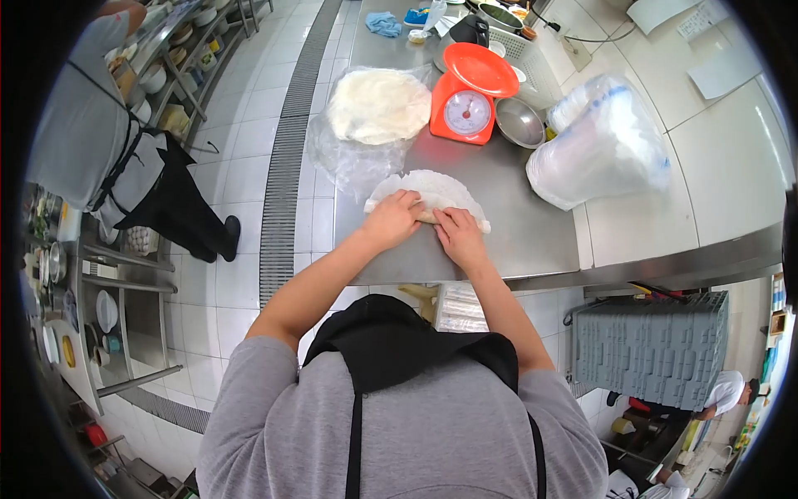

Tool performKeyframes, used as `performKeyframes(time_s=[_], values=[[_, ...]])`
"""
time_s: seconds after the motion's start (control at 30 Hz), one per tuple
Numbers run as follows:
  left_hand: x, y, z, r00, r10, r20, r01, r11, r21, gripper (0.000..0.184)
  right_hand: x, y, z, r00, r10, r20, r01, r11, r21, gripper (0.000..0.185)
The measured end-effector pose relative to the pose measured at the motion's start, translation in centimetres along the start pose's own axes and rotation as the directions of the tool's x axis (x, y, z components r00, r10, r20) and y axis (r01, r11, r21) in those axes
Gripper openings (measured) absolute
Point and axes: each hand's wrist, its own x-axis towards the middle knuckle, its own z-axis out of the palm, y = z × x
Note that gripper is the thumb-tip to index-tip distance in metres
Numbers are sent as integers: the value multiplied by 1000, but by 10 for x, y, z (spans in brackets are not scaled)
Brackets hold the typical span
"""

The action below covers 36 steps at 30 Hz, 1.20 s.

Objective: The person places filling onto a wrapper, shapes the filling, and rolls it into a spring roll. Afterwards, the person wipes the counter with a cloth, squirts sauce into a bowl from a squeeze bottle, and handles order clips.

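Observation:
A thin white round wrapper (428, 183) lies on the steel counter, its near edge rolled into a thick tube with the far part still flat. My left hand (396, 220) curls its fingers over the left half of the roll. Close beside it, my right hand (459, 236) grips the right half, fingers bent over the top. What is inside the roll is hidden. Beyond my left hand, a pile of white round wrappers (378, 104) rests on a clear plastic bag (345, 162).
An orange kitchen scale (467, 112) stands beyond the roll, next to a steel bowl (521, 123). Large plastic-wrapped packs (594, 150) lean by the tiled wall. Grey crates (652, 349) are stacked below right. A person in a black apron (158, 183) stands left, across the floor drain (289, 158).

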Motion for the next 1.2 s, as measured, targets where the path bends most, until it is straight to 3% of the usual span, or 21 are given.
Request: performKeyframes(time_s=[0.13, 0.27, 0.53, 0.6, 0.67, 0.77, 0.87, 1.1, 1.17, 1.2], values=[[-3, -2, 18, 995, 93, -35, -93, 996, 3, 32, 5, 3, 1, 998, 43, -55, -44, 999, -17, 38], [8, -9, 13, 997, 1, 83, 2, 999, -38, 30, 11, 1, 0, 995, -1, -104, 2, 1000, 11, 36], [-16, 8, -4, 949, 25, 314, 6, 995, -99, 30, -5, -11, -4, 997, 55, 52, -62, 986, 155, 30], [-15, 17, -6, 993, 115, -12, -115, 993, -30, 33, -2, -14, -10, 996, 71, 63, -79, 986, 148, 30], [-16, 14, 1, 995, 95, 11, -94, 995, -35, 35, 4, -15, -15, 994, 66, 87, -66, 998, -6, 31], [-16, 9, 9, 997, 45, 58, -42, 998, -41, 36, 10, -25, -12, 998, 63, -6, -63, 997, 40, 32], [-13, 4, 11, 996, 20, 90, -15, 999, -50, 36, -8, -7, 7, 997, 81, -7, -81, 996, 23, 36], [-7, 4, 11, 993, 8, 114, -3, 999, -48, 34, -26, 9, -35, 984, 178, 27, -175, 981, -82, 37], [-6, 2, 12, 993, 21, 115, -15, 998, -57, 34, -5, -11, -21, 996, 33, -78, -33, 999, 0, 36], [-7, 0, 13, 992, 34, 119, -26, 997, -66, 34, -5, -13, -16, 996, 35, -79, -35, 999, 2, 36]])
